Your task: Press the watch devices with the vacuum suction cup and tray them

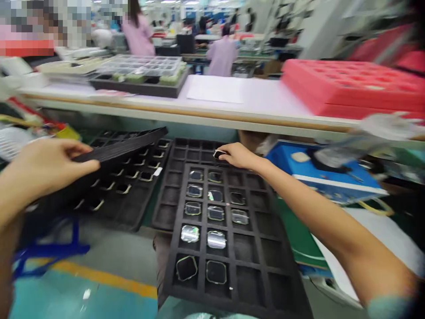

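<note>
R forearm spans front foam tray of square glass pcs. R hand pinches small dark pc in rear tray, just past front tray's far edge. L hand grips black foam strip over left tray. Counter edge beyond, open room below.

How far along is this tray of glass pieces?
Partway, it seems. Done: about twelve glass pieces sit in the left cells of the black foam tray. In hand: the right hand holds a small dark piece; the left hand holds a black strip. Left: the tray's right cells are empty.
</note>
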Motion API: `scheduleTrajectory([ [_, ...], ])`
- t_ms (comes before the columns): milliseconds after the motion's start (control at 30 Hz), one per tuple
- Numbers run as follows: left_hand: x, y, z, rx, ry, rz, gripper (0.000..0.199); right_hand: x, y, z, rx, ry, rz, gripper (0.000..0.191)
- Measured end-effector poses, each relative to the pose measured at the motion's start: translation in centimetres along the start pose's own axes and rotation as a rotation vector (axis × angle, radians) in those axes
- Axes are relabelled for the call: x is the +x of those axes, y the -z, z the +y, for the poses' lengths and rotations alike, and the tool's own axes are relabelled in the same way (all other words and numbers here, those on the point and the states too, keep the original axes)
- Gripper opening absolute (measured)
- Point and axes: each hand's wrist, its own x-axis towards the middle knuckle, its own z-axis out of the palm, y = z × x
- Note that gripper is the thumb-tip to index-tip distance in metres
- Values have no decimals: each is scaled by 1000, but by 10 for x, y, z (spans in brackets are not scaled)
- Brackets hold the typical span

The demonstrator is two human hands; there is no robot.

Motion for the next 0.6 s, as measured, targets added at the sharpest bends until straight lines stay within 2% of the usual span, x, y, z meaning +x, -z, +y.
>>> scheduleTrajectory([
  [33, -6, 3, 7, -10, 44, 15, 58, 4, -7, -31, 98, 110, 31, 29],
  [67, -11, 5, 14, -53, 33, 4, 54, 9, -14, -65, 202, 210, 28, 30],
  [133, -16, 5, 23, -115, 25, 9, 49, 21, -33, -139, 336, 338, -76, 27],
  [233, -23, 1, 25, -158, 51, 13, 45, 42, -69, -230, 304, 380, -257, 21],
  [300, -26, -1, 23, -161, 75, 10, 45, 57, -91, -264, 225, 334, -317, 21],
  [367, -28, 0, 23, -158, 74, 8, 46, 63, -105, -278, 178, 288, -332, 25],
  [467, -27, 5, 29, -153, 42, -10, 47, 54, -102, -271, 170, 271, -274, 32],
  [533, -26, 9, 31, -124, 34, -24, 50, 44, -86, -249, 161, 260, -199, 34],
  [600, -20, 7, 26, -64, 65, -17, 56, 37, -63, -209, 134, 204, -123, 34],
])
